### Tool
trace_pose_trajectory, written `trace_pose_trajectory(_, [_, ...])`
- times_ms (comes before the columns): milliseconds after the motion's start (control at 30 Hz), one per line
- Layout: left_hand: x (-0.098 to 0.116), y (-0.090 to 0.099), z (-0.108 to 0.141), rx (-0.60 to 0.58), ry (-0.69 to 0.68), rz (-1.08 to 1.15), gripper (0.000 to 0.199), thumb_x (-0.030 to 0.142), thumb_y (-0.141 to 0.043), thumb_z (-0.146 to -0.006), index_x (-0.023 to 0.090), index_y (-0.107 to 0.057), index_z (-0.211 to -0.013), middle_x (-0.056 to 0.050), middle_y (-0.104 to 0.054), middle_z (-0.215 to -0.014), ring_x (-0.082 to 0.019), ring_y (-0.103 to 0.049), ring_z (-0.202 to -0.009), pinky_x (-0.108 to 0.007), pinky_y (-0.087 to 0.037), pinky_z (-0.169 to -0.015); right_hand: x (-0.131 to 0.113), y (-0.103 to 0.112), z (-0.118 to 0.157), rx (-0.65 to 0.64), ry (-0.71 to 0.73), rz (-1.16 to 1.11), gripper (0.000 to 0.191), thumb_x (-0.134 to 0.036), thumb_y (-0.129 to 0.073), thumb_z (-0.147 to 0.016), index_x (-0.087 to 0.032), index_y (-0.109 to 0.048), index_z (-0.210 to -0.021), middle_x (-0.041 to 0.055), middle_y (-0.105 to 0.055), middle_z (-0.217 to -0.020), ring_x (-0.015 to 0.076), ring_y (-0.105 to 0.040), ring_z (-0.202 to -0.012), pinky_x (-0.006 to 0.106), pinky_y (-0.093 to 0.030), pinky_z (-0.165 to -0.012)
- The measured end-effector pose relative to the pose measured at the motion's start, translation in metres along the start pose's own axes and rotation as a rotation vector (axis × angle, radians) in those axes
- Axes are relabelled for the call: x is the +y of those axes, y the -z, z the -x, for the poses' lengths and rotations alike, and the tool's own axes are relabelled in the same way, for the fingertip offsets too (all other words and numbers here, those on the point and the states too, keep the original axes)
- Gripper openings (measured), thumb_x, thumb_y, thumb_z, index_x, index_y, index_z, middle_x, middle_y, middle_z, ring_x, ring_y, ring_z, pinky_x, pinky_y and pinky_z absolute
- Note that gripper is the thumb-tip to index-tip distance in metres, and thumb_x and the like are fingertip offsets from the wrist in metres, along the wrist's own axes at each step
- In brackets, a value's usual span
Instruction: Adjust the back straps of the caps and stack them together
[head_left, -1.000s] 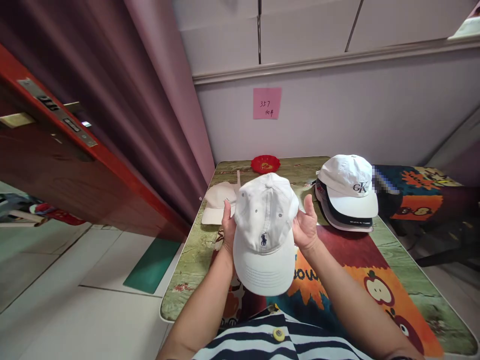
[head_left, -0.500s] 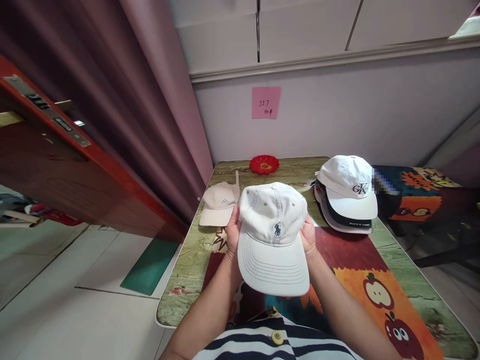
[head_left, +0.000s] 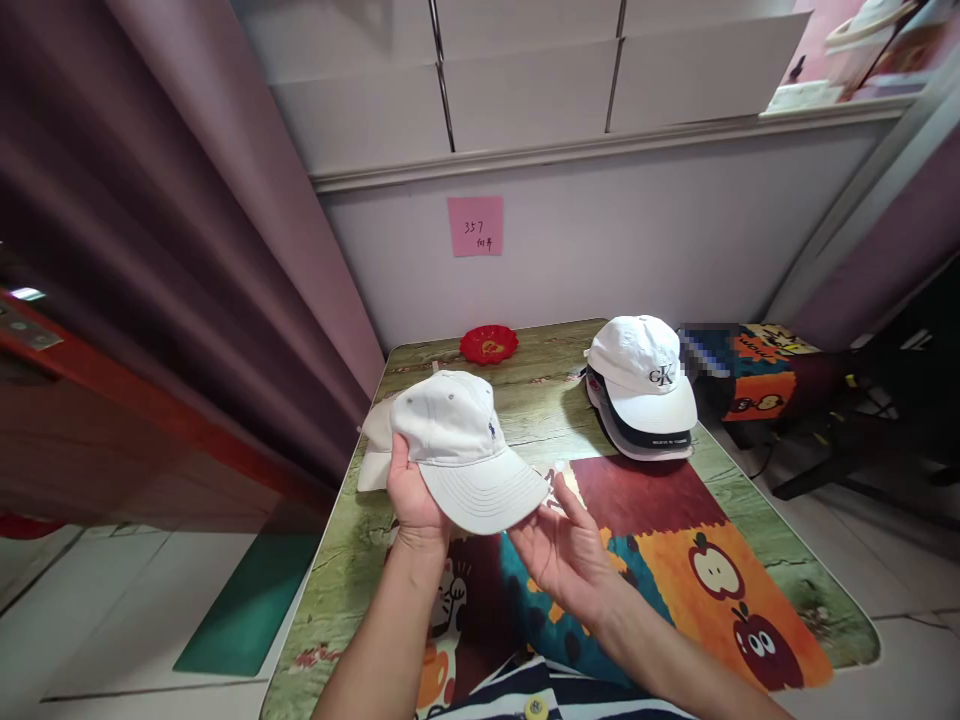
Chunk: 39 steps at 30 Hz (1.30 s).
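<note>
A white baseball cap [head_left: 450, 425] with a small dark blue logo is held up over the table, its brim pointing to the right and down. My left hand [head_left: 414, 495] grips the cap's left side, thumb against the crown. My right hand [head_left: 566, 550] is palm up at the brim's tip, fingertips tucked under the edge and thumb raised clear of it. Behind the held cap, partly hidden, a pale cap [head_left: 375, 450] lies on the table. On the right, a stack of caps is topped by a white cap [head_left: 637, 365] with black letters, above a black brim.
A red scalloped dish [head_left: 489, 345] stands at the back of the wood-patterned table [head_left: 817, 570]. A colourful fruit-print mat [head_left: 675, 545] covers part of the tabletop. A pink note [head_left: 476, 226] is stuck on the wall. A purple curtain [head_left: 247, 200] hangs at the left.
The held cap has turned from brim toward me to brim toward the right, and moved left. My right hand has gone from the cap's side to its brim. The view has shifted right.
</note>
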<state>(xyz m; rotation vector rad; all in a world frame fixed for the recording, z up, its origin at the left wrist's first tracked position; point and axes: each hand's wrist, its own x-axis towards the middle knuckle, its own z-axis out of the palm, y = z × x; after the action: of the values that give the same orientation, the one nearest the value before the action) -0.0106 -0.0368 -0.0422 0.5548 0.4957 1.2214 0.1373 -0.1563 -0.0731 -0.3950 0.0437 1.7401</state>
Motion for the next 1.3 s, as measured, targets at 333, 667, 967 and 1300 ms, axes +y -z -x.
trace_pose_trajectory(333, [-0.053, 0.001, 0.028, -0.083, 0.192, -0.306, 0.072, 0.079, -0.041, -0.089, 0.021, -0.07, -0.121, -0.013, -0.075, -0.115, -0.03, -0.071, -0.105, -0.048, -0.056, -0.095, -0.08, -0.029, -0.002, 0.151, 0.281, 0.361, 0.035, -0.022, -0.075, -0.084, -0.019, -0.068, -0.118, 0.0061, -0.079, -0.11, 0.0206, -0.075, -0.103, 0.029, -0.065, -0.085])
trace_pose_trajectory(667, [-0.088, 0.08, 0.051, -0.223, -0.025, -1.255, 0.023, 0.038, -0.061, -0.087, 0.023, -0.078, -0.091, -0.007, -0.077, -0.093, -0.025, -0.072, -0.086, -0.04, -0.058, -0.085, -0.237, -0.083, -0.015, 0.07, 0.994, 0.371, 0.016, -0.019, -0.061, -0.094, -0.019, -0.069, -0.108, 0.0026, -0.078, -0.109, 0.0167, -0.073, -0.108, 0.033, -0.061, -0.094])
trace_pose_trajectory(967, [-0.089, 0.073, 0.057, -0.301, -0.171, -1.319, 0.017, 0.028, -0.059, -0.089, 0.023, -0.075, -0.088, -0.004, -0.075, -0.091, -0.023, -0.071, -0.089, -0.036, -0.055, -0.085, -0.241, 0.065, -0.034, 0.668, 0.864, 0.32, 0.017, -0.011, -0.052, -0.093, -0.021, -0.065, -0.095, 0.0033, -0.078, -0.093, 0.0161, -0.077, -0.084, 0.037, -0.065, -0.082])
trace_pose_trajectory(1300, [-0.096, 0.079, 0.059, -0.305, -0.198, -1.317, 0.018, 0.021, -0.057, -0.089, 0.022, -0.075, -0.088, -0.004, -0.074, -0.089, -0.02, -0.07, -0.086, -0.033, -0.054, -0.083, -0.235, 0.088, -0.025, 0.698, 0.8, 0.339, 0.017, -0.011, -0.055, -0.092, -0.023, -0.065, -0.099, 0.0022, -0.075, -0.115, 0.0168, -0.075, -0.099, 0.034, -0.064, -0.084])
